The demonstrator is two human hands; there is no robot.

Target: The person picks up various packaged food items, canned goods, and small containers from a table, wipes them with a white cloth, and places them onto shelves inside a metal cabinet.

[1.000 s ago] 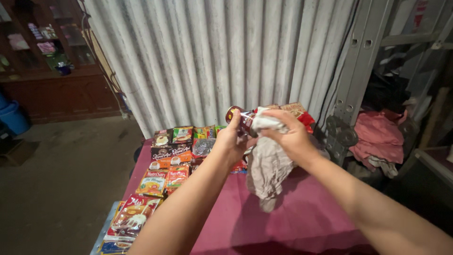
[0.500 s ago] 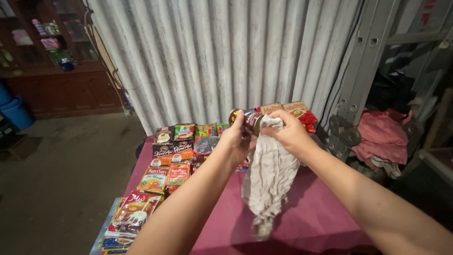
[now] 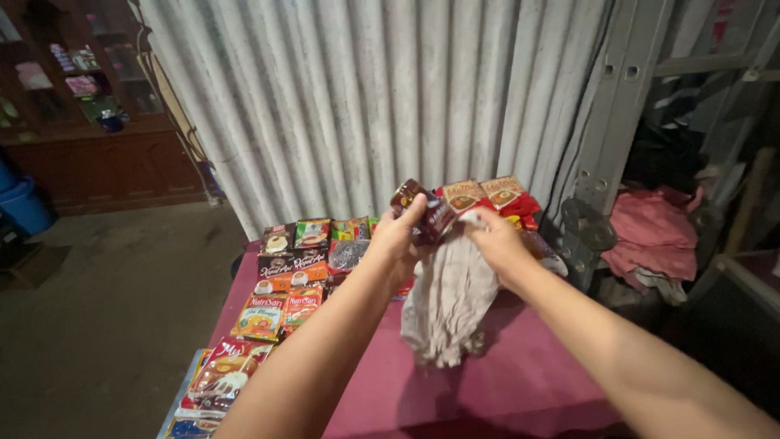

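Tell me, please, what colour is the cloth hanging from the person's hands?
The cloth is pale grey-beige, plain, seen best in the head view.

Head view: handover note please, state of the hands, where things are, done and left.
Left hand: holds a dark brown sachet up above the table.
Right hand: grips the top of a pale grey cloth, which hangs down to the maroon tablecloth and touches the sachet.
Other sachets lie in rows on the table's left side and at the back by the corrugated wall.
Done: sachet and cloth picked up.
Left: sachet not yet put back; I cannot tell which others were wiped.
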